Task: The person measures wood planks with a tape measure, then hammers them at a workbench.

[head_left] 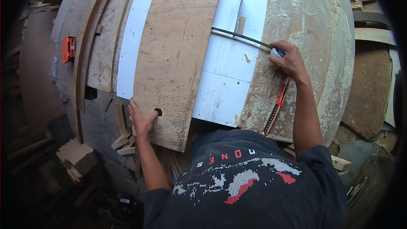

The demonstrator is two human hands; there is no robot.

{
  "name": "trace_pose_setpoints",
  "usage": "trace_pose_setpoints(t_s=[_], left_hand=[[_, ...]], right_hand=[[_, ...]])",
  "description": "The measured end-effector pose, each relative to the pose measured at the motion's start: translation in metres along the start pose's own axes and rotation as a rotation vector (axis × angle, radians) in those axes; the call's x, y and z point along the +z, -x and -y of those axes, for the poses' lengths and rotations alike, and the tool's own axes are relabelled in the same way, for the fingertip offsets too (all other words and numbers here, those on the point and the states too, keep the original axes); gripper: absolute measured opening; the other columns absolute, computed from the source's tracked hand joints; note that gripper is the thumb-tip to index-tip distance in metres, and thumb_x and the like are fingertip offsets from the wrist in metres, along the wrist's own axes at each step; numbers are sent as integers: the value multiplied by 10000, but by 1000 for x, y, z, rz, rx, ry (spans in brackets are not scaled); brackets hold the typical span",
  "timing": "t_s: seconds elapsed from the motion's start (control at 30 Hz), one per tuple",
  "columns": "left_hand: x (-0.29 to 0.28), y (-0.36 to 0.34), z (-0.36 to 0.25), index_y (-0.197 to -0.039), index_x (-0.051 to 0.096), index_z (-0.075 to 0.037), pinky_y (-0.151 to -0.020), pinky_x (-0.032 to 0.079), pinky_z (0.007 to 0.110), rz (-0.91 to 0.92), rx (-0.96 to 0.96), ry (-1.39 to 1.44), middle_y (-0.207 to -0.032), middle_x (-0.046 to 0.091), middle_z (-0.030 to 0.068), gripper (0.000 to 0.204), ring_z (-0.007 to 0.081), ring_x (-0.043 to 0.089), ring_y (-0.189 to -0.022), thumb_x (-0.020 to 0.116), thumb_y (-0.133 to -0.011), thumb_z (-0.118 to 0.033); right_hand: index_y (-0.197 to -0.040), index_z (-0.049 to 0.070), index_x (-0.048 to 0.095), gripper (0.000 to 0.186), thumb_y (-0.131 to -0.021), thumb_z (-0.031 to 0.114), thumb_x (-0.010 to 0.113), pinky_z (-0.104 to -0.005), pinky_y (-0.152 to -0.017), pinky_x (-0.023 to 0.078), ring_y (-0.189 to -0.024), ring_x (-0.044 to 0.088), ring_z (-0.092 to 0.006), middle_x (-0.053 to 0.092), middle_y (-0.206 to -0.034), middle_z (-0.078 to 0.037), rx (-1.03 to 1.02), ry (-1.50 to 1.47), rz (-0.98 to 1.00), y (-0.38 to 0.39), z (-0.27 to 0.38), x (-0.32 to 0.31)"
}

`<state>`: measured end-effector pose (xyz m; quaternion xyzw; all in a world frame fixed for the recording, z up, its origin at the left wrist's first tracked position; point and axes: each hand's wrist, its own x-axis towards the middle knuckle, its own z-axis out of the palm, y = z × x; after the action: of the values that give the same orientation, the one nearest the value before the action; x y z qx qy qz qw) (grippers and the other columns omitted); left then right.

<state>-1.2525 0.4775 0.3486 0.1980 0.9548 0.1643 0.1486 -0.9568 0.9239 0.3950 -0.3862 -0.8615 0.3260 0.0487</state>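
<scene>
My right hand (pixel 289 59) is closed round a white and dark tape measure (pixel 277 52). Its dark blade (pixel 243 37) stretches left across the white panel to the edge of a long wooden board (pixel 178 29), passing the near end of an upright saw blade (pixel 238 15). At the board's near left corner, my left hand (pixel 142 118) grips it, fingers along the left edge and thumb at a small dark hole (pixel 158 112). A small wood piece (pixel 241 24) stands beside the saw blade. Below my right wrist lies a slim red and black tool (pixel 277 107).
White panels (pixel 222 89) flank the board on a worn, sawdust-covered tabletop (pixel 305 17). An orange case (pixel 68 49) sits at the far left beside long wood strips (pixel 87 38). Stacked offcuts (pixel 75 157) lie lower left; a brown sheet (pixel 368 89) leans at right.
</scene>
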Motion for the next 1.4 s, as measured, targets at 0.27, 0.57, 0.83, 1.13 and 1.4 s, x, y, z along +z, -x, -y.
trace_pose_setpoints(t_s=[0.27, 0.57, 0.83, 1.13, 1.4], left_hand=[[-2, 3, -4, -1436, 245, -28, -1056, 307, 529, -20, 1, 16, -1332, 417, 221, 1092, 402, 394, -1262, 785, -520, -274], [4, 4, -4, -1441, 242, -44, -1067, 280, 540, -37, -5, 71, -1334, 406, 218, 1095, 411, 374, -1266, 763, -501, -253], [3, 4, -3, -1456, 222, -49, -1059, 274, 545, -33, 4, 12, -1336, 396, 221, 1107, 422, 366, -1263, 759, -503, -225], [3, 1, -3, -1460, 207, -48, -1077, 252, 540, -8, 2, 14, -1368, 374, 226, 1124, 414, 343, -1293, 776, -509, -236], [1, 2, -2, -1458, 208, -37, -1084, 249, 531, 3, 2, 18, -1377, 369, 232, 1129, 413, 341, -1295, 788, -513, -247]], right_hand=[[-1056, 33, 687, 365, -717, 161, 723, -338, -844, 504, -905, 653, -255, 671, -978, -123, -47, -112, 13, -5, -1, -17], [-1081, 40, 694, 389, -724, 187, 741, -338, -855, 510, -928, 665, -250, 690, -1032, -138, -108, -21, -191, -92, -31, -72], [-1104, 47, 689, 412, -717, 178, 743, -354, -910, 490, -1001, 635, -303, 666, -1071, -149, -4, 20, -37, -126, -36, -56], [-1105, 35, 684, 421, -708, 165, 733, -354, -934, 480, -1027, 634, -293, 666, -1106, -152, -7, 12, -16, -131, -33, -59], [-1109, 45, 689, 424, -701, 154, 735, -353, -937, 484, -1032, 639, -288, 673, -1115, -156, 5, -4, -7, -131, -34, -58]])
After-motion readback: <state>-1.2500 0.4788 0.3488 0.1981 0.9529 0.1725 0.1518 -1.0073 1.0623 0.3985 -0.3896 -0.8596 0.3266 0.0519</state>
